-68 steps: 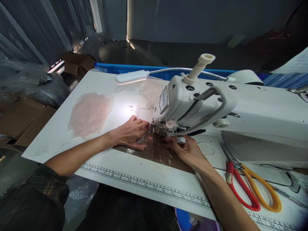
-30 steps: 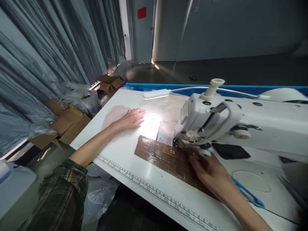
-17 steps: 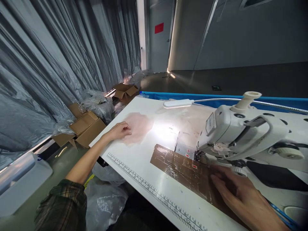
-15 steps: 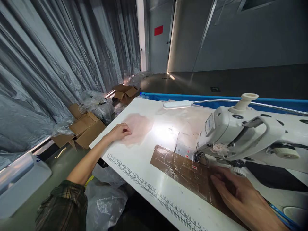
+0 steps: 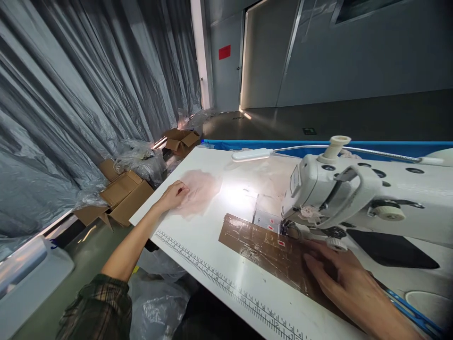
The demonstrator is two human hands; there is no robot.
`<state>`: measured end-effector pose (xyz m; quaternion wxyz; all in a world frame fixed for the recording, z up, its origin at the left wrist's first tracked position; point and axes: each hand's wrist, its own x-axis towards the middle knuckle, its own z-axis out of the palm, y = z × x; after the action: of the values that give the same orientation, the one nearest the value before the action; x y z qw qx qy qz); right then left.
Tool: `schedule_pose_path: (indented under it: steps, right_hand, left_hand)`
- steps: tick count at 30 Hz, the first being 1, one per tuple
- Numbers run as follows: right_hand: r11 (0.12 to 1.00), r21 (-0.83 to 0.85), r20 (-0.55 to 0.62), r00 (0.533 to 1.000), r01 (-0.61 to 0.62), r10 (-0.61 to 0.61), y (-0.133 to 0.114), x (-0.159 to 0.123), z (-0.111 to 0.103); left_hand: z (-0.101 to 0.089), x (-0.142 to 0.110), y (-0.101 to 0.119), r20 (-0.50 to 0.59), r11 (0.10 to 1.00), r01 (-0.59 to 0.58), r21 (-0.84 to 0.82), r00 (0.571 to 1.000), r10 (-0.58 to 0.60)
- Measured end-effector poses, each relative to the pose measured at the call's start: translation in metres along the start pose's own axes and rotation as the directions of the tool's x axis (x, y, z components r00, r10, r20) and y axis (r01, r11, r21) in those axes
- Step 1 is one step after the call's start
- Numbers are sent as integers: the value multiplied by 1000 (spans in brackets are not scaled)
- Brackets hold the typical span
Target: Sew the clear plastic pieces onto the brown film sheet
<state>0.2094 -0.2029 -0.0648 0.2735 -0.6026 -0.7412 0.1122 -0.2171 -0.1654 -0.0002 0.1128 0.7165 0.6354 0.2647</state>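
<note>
A thin, sheer pale-pink fabric piece (image 5: pixel 201 191) lies spread on the white sewing table (image 5: pixel 212 163). At its left edge my left hand (image 5: pixel 172 195) is closed, fingertips curled together on the cloth. My right hand (image 5: pixel 341 274) rests on the brown taped strip (image 5: pixel 255 241), close to the needle area of the white sewing machine (image 5: pixel 329 189). Its thumb and forefinger are apart and stretched forward; the other fingers are partly hidden. A metal plate (image 5: pixel 264 217) with small red marks sits left of the presser foot (image 5: pixel 285 227).
A white lamp (image 5: pixel 251 155) on a flexible neck lies across the table's back. A printed ruler (image 5: pixel 212 271) follows the front edge. Cardboard boxes (image 5: pixel 129 196) and plastic bags (image 5: pixel 159 302) stand left of and below the table. A black pad (image 5: pixel 392 248) lies right of the needle.
The view has turned slightly right, so the machine and table appear further left. Both hands keep nearly the same places, the left on the sheer fabric and the right on the brown strip.
</note>
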Motion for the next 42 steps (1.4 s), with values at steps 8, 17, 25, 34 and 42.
schedule_pose_path:
  steps: [8, 17, 25, 34, 42]
  right_hand:
    - [989, 115, 138, 987, -95, 79, -13, -1, -11]
    - [987, 125, 119, 989, -103, 88, -19, -5, -15]
    - [981, 176, 99, 993, -78, 62, -25, -8, -19]
    - [735, 592, 531, 846, -331, -47, -60, -17, -49]
    - [431, 748, 638, 726, -505, -258, -95, -40, -40]
  left_hand:
    - [35, -17, 76, 143, 984, -113, -135, 981, 133]
    - [90, -79, 170, 421, 753, -614, -236, 634, 649]
    - [89, -8, 129, 245, 930, -356, 90, 913, 326]
    - [79, -33, 149, 358, 847, -38, -530, 896, 264]
    - [42, -48, 168, 308, 693, -40, -720, 876, 371]
